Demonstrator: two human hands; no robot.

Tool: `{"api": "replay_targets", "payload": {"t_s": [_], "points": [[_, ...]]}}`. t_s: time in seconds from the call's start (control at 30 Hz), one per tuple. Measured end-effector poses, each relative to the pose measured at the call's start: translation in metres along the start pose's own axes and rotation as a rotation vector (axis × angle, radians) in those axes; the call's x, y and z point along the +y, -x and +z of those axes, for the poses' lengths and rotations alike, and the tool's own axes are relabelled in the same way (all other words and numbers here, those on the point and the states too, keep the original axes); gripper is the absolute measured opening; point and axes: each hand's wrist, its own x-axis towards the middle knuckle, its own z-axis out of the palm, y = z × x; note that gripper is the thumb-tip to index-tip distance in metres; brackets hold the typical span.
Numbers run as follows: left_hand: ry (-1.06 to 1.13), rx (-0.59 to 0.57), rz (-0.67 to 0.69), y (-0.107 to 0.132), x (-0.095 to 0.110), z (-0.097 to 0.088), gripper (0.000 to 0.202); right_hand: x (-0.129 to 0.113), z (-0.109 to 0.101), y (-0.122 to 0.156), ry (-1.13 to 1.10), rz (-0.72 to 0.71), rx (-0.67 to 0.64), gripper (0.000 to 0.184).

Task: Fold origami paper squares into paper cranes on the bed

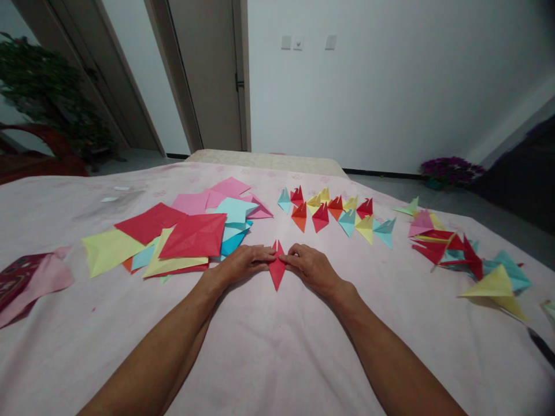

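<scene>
A red folded paper point(277, 274), a narrow diamond with two points at its far end, lies on the cloth in front of me. My left hand point(249, 257) is at its left edge, the fingers pressed together on the paper. From the other side my right hand point(310, 263) pinches the right edge between thumb and curled fingers. Beyond my hands stand several small folded paper cranes, among them a red crane point(321, 218), a yellow crane point(365, 228) and a light blue crane point(347, 222).
Left of my hands is a loose pile of paper sheets, a red sheet point(193, 236) on top. Opened-out folded pieces lie to the right, including a yellow piece point(496, 290) and a red piece point(472, 260). A dark pen-like object point(541, 346) rests at the right edge.
</scene>
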Motion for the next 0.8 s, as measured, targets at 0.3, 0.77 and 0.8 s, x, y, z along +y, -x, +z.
{"api": "replay_targets", "payload": {"t_s": [0.3, 0.77, 0.8], "points": [[-0.065, 0.012, 0.040, 0.0011, 0.0026, 0.0000, 0.029, 0.0012, -0.0045, 0.0009, 0.028, -0.050, -0.005, 0.026], [-0.138, -0.004, -0.014, 0.0016, 0.0062, 0.0000, 0.030, -0.0056, -0.0020, -0.0008, 0.060, 0.008, -0.044, 0.026], [-0.153, 0.002, -0.015, 0.0015, 0.0067, 0.0004, 0.029, -0.0058, -0.0021, -0.0008, 0.071, 0.005, -0.047, 0.025]]}}
